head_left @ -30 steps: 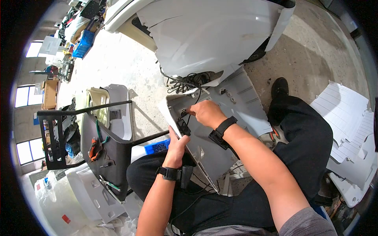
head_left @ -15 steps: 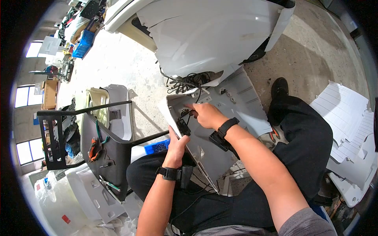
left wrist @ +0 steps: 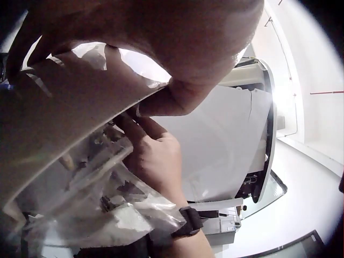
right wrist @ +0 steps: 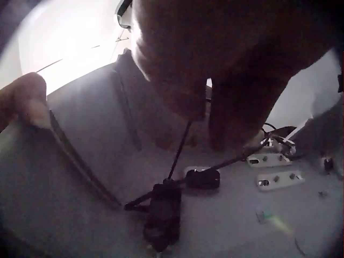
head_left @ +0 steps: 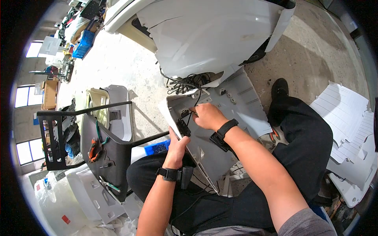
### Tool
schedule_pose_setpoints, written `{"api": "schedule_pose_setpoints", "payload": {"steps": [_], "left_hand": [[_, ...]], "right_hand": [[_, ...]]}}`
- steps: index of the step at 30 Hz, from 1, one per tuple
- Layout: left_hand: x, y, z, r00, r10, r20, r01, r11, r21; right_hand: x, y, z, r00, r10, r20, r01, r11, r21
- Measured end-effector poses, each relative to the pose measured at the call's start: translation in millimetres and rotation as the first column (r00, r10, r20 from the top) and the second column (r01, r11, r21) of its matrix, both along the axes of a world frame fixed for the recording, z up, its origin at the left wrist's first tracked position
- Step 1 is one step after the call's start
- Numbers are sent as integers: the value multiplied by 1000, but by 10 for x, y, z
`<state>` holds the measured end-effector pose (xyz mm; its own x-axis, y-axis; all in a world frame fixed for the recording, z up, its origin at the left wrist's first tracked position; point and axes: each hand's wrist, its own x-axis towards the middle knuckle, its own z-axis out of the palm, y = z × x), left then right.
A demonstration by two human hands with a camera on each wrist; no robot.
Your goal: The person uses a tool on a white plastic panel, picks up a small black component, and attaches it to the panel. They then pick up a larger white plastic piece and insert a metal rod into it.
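In the head view the left hand (head_left: 176, 150) grips the near left edge of a grey plastic shell (head_left: 215, 146), its thumb on the inner side. That thumb (right wrist: 31, 102) shows on the rim in the right wrist view. Inside the shell, the right hand (head_left: 209, 117) pinches a thin black cable (right wrist: 180, 150) that runs down to a black block (right wrist: 163, 214). Beside this block lies a smaller black piece (right wrist: 203, 178) on the shell's inner face. In the left wrist view the right hand (left wrist: 156, 161) is partly hidden behind the shell's edge.
A large white body panel (head_left: 208, 39) stands ahead, with coiled black cables (head_left: 191, 82) below it. On the left, a dark seat (head_left: 106, 157) carries pliers (head_left: 94, 150); a blue tray (head_left: 157, 148) sits beside the left knee. White panels (head_left: 340, 114) lie at right.
The right hand's fingertips have drawn slightly back from the small dark piece, and its index finger, stretched out half a second ago, is more bent. The left hand keeps its place on the shell's edge.
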<state>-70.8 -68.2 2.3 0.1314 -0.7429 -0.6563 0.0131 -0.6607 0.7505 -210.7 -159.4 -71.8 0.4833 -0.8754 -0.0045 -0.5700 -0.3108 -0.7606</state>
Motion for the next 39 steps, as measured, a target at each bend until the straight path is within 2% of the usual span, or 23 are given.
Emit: {"api": "schedule_pose_setpoints", "payload": {"steps": [3,7,12,16,22,24,25,27,31,33,34,36,37,39], "left_hand": [[-4,1,10,1000,-3,16,3,1000,8],[4,1,14,1000,-7,28,5,999,42],[-6,0,14,1000,-1,11,0,1000,9],[-7,6,18,1000,9,14,-9,1000,16],[-33,-5,61,999,-1,40,0,999,33],[-45,-8,91,999,6,51,-9,999,42],[-51,-14,110,998,-1,56,-2,999,47],[-51,-18,110,998,-9,62,6,999,52],[-41,-14,76,1000,1,22,-1,1000,17],[-38,-11,62,1000,14,-3,-14,1000,9],[-27,-10,48,1000,18,-13,-18,1000,9],[-20,-12,28,1000,19,-23,-18,1000,7],[-23,-9,21,1000,19,-25,-19,1000,-14],[-35,-11,28,999,19,-28,-20,999,-35]], "right_hand": [[35,20,-24,994,-83,68,82,996,25],[76,42,-102,994,-105,29,105,994,18],[72,74,41,979,-163,119,154,985,79],[102,81,-40,981,-191,45,187,980,74],[144,74,-23,949,-278,149,269,960,79],[197,71,13,884,-451,121,410,874,262],[192,68,26,884,-451,121,410,873,263],[166,45,37,889,-440,128,361,843,399],[87,4,72,896,-375,237,260,877,405],[67,0,101,957,-229,180,191,959,208],[65,3,86,956,-230,180,191,959,208],[59,3,59,988,-94,125,69,978,195],[48,7,46,988,-96,125,71,978,194],[22,9,75,959,-21,282,-43,974,221]]}}
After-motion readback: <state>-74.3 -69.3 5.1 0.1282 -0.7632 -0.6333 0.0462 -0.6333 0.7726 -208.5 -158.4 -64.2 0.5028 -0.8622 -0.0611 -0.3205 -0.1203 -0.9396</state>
